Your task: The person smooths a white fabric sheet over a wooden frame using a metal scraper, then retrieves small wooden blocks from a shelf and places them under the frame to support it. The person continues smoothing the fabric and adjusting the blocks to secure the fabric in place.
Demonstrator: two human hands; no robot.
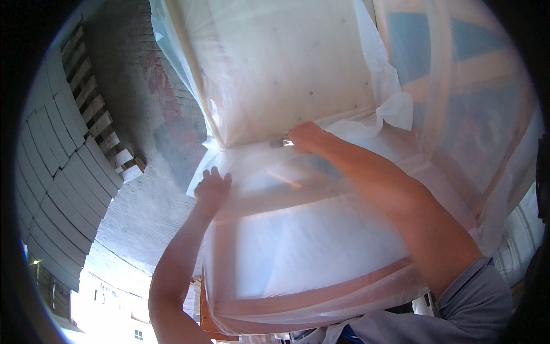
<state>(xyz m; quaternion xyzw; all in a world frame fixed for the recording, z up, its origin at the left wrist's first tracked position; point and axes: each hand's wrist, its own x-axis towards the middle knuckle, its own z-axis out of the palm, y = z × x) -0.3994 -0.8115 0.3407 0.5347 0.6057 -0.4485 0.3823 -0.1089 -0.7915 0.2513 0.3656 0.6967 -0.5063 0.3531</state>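
Observation:
A translucent plastic sheet lies over a wooden-framed piece in front of me, and the frame's bars show through it. My right hand is closed round a small tool with a shiny flat metal end. That metal end rests at the fold where the sheet meets a pale, plastic-covered upright panel. The tool's handle is hidden in my fist, so its exact kind cannot be told. My left hand lies at the sheet's left edge, fingers stretched out and apart, with nothing visible in it.
A loose flap of plastic curls out right of the panel. More plastic-wrapped framing stands at the right. Beyond the left edge is a grey floor, with a wooden pallet and stacked grey boards farther left.

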